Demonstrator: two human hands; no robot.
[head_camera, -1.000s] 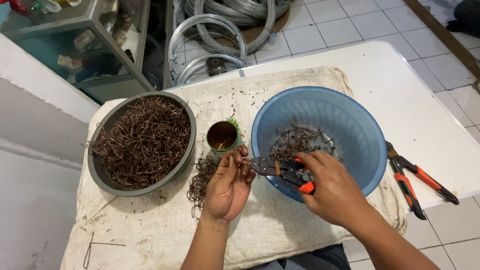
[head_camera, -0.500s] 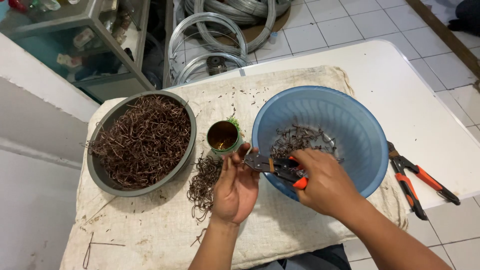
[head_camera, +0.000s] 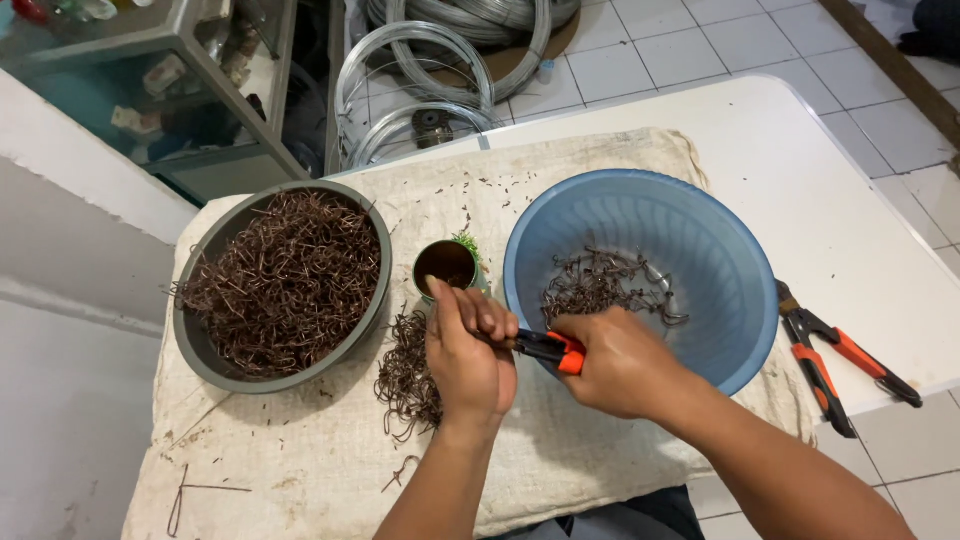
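A: What is seen from the head camera at the hands?

B: The right hand (head_camera: 620, 362) is wrapped around the orange-handled pliers (head_camera: 548, 348), fingers pressed shut on the grips. The left hand (head_camera: 468, 352) is held at 9 o'clock of it, fingers curled together over the pliers' nose; whether a wire is pinched there cannot be told.

A: And where are the pliers placed?

B: They are held above the cloth (head_camera: 300, 470), at the 7 o'clock rim of the blue bowl (head_camera: 700, 250), in which a few bent brown wires (head_camera: 600, 285) are scattered.

A: What else is laid out on the surface (head_camera: 850, 200)?

B: A loose pile of wires (head_camera: 405, 375) is found just at 9 o'clock of the left hand. A small can (head_camera: 445, 265) is set at 12 o'clock of that hand, between the blue bowl and a grey bowl (head_camera: 200, 350) heaped with hooks (head_camera: 285, 275). A second cutter (head_camera: 830, 355) is laid at 3 o'clock of the blue bowl. Wire coils (head_camera: 420, 70) are seen on the floor at 12 o'clock.
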